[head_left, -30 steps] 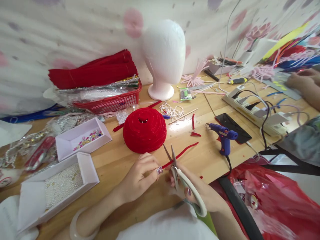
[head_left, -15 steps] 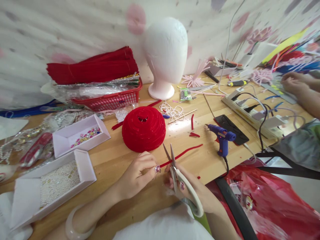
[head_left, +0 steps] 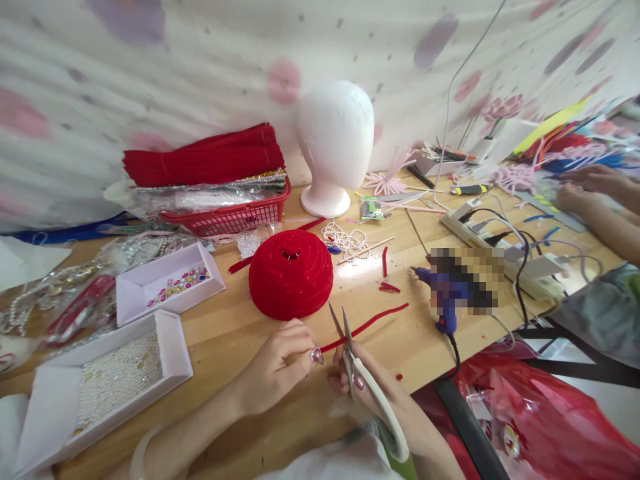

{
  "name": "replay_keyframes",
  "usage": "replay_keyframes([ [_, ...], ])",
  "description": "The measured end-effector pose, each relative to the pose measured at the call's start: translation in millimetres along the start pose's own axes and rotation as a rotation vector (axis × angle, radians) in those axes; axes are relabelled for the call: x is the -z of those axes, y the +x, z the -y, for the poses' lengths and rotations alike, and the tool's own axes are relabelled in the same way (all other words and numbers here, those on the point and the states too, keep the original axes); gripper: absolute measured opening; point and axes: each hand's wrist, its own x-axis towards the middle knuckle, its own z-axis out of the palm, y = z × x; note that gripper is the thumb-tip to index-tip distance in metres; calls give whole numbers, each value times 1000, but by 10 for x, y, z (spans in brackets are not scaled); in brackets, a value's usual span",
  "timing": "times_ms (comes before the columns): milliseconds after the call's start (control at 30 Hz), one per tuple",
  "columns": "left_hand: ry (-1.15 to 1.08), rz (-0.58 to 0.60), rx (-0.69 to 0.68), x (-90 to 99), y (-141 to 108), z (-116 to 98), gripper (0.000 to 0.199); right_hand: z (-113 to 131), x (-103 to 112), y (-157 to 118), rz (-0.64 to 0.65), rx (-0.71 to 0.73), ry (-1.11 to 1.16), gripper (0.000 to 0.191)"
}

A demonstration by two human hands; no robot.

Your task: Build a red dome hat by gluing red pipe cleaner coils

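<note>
A thin red pipe cleaner (head_left: 380, 321) is pinched at its near end by my left hand (head_left: 285, 357), thumb and forefinger together. In my right hand (head_left: 367, 380) is a pair of scissors (head_left: 381, 400) with white handles. Their blades stand apart, and the pipe cleaner crosses between them near the pivot, its free end reaching to the right. Just beyond my left hand sits a red dome (head_left: 291, 277) of coiled strands with a small opening on top. Short red offcuts (head_left: 385, 261) lie to the right of it.
A white foam head (head_left: 336, 147) stands behind, beside a red basket (head_left: 225, 219) heaped with red stems. White boxes of gems (head_left: 213, 283) and pearls (head_left: 175, 360) are at left. A blue glue gun (head_left: 447, 320), partly blurred, and a power strip (head_left: 465, 233) lie right; another person's hands (head_left: 585, 200) are beyond.
The view has tilted up a little, so the table things appear lower. Both hands keep nearly the same pose, with the scissor blades still apart around the pipe cleaner.
</note>
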Motion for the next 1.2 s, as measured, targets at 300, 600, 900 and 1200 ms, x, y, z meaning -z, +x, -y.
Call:
replay_keyframes([
  [300, -39, -10, 10, -27, -20, 26, 44, 16, -24, 6, -15, 14, -17, 46],
  [600, -79, -71, 68, -56, -39, 61, 41, 98, -71, 17, -107, -48, 45, 50],
  [900, -109, -131, 112, -194, -65, 179, 47, -31, -130, 111, -117, -77, 80, 47],
  [1200, -163, -197, 195, -272, -99, 241, 57, -79, -17, 123, -116, 5, -251, 47],
])
